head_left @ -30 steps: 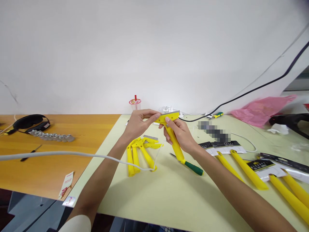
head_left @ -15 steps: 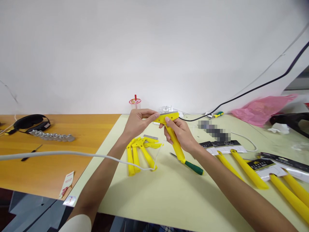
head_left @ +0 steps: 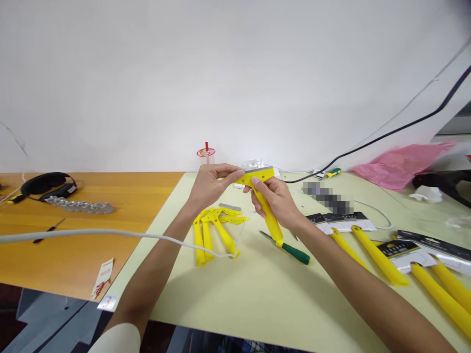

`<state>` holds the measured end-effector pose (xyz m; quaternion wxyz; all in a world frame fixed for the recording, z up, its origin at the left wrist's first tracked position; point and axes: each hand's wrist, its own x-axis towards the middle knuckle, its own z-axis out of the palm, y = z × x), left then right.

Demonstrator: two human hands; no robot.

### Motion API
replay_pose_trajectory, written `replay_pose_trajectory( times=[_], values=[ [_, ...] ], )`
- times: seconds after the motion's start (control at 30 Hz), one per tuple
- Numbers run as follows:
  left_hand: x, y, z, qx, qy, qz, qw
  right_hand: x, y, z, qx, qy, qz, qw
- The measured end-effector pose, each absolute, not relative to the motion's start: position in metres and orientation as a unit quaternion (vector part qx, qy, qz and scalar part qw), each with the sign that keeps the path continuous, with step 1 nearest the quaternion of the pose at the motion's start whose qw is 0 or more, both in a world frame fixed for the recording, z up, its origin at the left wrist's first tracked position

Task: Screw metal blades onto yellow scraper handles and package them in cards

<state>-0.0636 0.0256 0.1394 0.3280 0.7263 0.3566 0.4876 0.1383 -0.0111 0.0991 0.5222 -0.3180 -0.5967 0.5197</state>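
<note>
A yellow scraper (head_left: 270, 215) with a grey blade along its top edge is held up above the pale table. My right hand (head_left: 274, 196) wraps round its neck, thumb on the front of the head. With thumb and fingers, my left hand (head_left: 215, 186) pinches the left end of the head and blade. Below on the table lie several yellow scraper parts (head_left: 208, 235), with a loose grey blade (head_left: 230, 207) beside them. A screwdriver (head_left: 296, 254) with a green handle rests under the scraper's lower end.
Several packaged yellow scrapers (head_left: 380, 256) lie at the right. A pink plastic bag (head_left: 401, 166) is behind them. A white cable (head_left: 121, 235) crosses in front of my left forearm. Headphones (head_left: 47, 189) lie on the wooden table, and a lidded cup (head_left: 206, 154) stands by the wall.
The view has shifted very slightly. Both hands keep the same hold on the scraper, with the blade edge showing a little more along the head.
</note>
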Motion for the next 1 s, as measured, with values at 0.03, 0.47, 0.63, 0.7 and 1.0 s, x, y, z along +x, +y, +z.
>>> replay_pose_trajectory(
  times=[0.03,0.47,0.63,0.7,1.0],
  values=[
    [-0.063,0.026,0.139,0.727,0.353,0.488,0.331,0.138,-0.011,0.099,-0.318,-0.597,0.518,0.524],
    [-0.062,0.028,0.135,0.715,0.365,0.483,0.351,0.141,-0.006,0.095,-0.324,-0.595,0.512,0.528],
    [-0.061,0.028,0.135,0.713,0.366,0.486,0.349,0.140,-0.007,0.097,-0.335,-0.590,0.518,0.521],
    [-0.061,0.028,0.135,0.711,0.366,0.489,0.348,0.140,-0.006,0.098,-0.329,-0.576,0.527,0.532],
    [-0.059,0.027,0.135,0.704,0.366,0.479,0.376,0.181,0.006,0.118,-0.367,-0.614,0.494,0.495]
  ],
)
